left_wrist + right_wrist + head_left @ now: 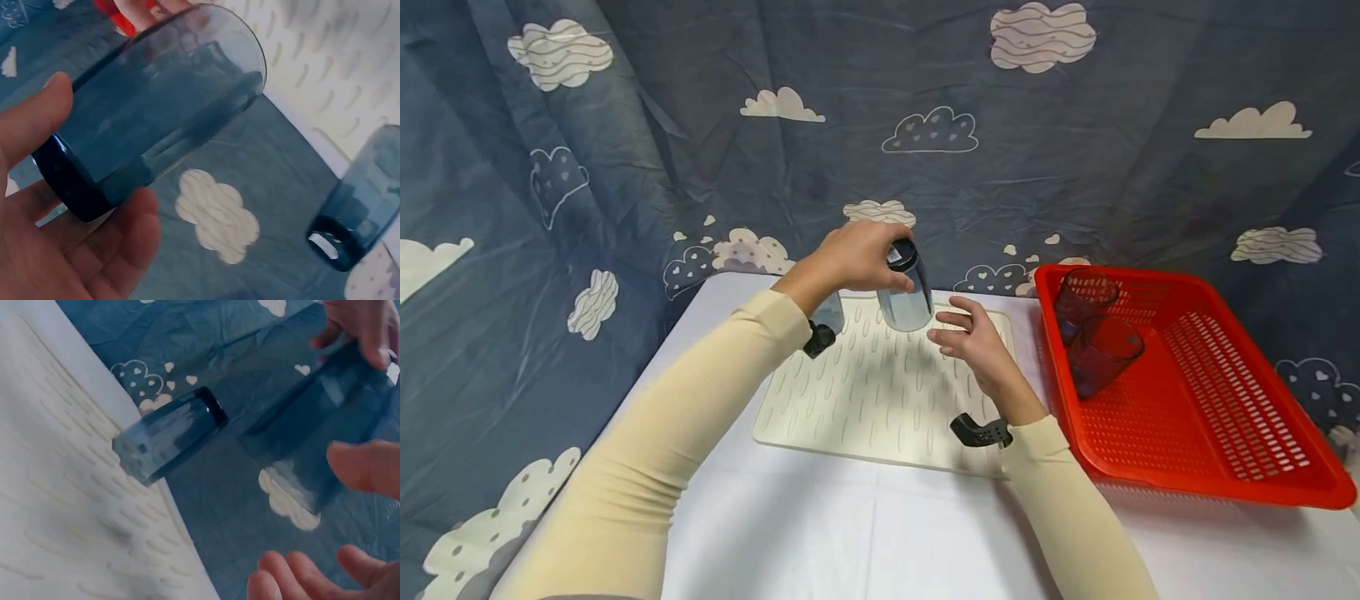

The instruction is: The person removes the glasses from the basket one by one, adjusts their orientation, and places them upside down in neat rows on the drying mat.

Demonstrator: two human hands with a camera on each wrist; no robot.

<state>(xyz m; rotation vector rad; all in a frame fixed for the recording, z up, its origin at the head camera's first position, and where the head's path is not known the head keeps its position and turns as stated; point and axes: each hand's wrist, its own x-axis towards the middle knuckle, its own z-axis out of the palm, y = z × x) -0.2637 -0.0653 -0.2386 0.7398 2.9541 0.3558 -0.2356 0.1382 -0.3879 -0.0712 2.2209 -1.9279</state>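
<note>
Seen from the head: left hand [857, 254] gripping a blue glass [906, 287] by its base, mouth down, over the far edge of a cream mat [880, 392]; right hand [973, 337] just beside it, fingers loosely spread, holding nothing. At right, a red basket [1217, 417] with two dark glasses [1093, 329] lying inside.

From the left wrist: thumb and fingers [125, 237] curled round the glass base; a second blue glass [362, 200] upside down on the mat's far edge, largely hidden in the head view behind the left wrist.

From the right wrist: both glasses against the cloud-print cloth [250, 362], fingertips [362, 465] open near the held one.
</note>
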